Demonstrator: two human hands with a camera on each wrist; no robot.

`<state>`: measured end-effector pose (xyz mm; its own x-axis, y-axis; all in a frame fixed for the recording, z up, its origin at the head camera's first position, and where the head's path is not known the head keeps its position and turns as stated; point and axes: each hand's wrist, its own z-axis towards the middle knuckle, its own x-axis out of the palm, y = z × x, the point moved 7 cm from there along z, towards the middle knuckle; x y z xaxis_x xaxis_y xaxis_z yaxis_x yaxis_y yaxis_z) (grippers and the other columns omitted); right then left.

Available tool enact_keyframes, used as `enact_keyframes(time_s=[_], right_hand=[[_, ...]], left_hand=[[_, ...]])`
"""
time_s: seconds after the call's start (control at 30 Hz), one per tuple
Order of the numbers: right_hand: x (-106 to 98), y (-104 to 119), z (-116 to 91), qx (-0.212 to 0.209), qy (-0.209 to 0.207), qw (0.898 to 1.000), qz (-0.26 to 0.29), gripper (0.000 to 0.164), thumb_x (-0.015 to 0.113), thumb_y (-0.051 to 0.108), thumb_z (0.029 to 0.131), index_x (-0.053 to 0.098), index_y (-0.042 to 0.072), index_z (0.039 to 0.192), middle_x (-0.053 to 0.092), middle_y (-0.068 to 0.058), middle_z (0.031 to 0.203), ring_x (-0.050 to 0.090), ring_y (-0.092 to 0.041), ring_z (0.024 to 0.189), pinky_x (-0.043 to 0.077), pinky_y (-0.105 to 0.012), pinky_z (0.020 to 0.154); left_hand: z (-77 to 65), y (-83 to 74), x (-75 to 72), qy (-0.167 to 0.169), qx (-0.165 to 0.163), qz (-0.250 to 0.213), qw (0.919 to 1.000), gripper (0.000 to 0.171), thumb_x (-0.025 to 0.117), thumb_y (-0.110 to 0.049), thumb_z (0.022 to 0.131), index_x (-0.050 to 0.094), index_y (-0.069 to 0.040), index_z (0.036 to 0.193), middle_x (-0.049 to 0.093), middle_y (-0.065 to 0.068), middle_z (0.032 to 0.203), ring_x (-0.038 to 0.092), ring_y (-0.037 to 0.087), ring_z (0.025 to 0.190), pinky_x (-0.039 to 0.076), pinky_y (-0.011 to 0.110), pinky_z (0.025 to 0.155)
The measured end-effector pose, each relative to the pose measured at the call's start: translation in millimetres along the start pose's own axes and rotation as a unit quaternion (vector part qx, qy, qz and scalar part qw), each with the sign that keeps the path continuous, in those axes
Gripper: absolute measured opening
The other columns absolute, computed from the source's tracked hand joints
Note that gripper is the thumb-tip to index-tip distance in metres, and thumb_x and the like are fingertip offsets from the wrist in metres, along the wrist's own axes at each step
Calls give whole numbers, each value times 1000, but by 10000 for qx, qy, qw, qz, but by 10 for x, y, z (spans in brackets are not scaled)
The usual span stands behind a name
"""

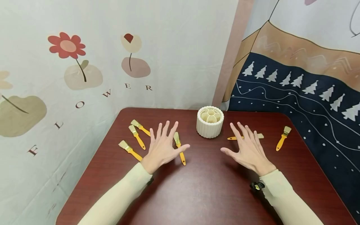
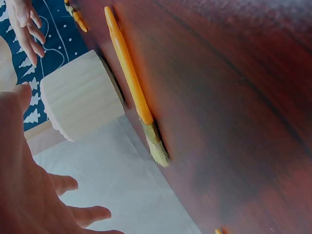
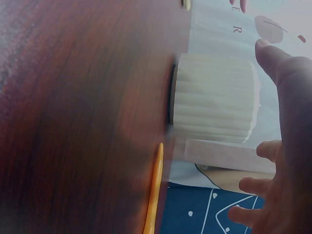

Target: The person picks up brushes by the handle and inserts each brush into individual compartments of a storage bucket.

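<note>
My left hand hovers over the left half of the table with fingers spread, holding nothing. Below it lies a yellow-handled paintbrush, seen whole in the left wrist view. On the right, my other hand is spread the same way, with nothing in it. A paintbrush lies partly hidden behind its fingers; only the yellow handle shows in the right wrist view. Between and beyond both hands stands a cream ribbed round holder, whose open top shows flower-shaped compartments.
Several more paintbrushes lie at the table's left, bristles pointing away. Another paintbrush lies near the right edge. The dark red table meets a flower-printed curtain behind and a navy tree-patterned cloth at right.
</note>
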<state>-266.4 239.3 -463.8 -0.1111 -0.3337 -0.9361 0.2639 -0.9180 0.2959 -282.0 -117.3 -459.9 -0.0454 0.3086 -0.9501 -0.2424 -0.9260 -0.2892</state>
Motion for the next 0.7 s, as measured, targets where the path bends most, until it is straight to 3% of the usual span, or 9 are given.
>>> enact_keyframes(time_s=[0.7], right_hand=[[-26, -173, 136, 70, 97, 9997, 190, 110, 69, 79, 104, 26, 23, 187, 28, -23, 191, 28, -55, 174, 20, -84, 139]], left_hand=[[324, -316, 39, -311, 143, -470, 9983, 114, 59, -94, 99, 18, -36, 188, 34, 9, 192, 31, 39, 180, 13, 76, 145]])
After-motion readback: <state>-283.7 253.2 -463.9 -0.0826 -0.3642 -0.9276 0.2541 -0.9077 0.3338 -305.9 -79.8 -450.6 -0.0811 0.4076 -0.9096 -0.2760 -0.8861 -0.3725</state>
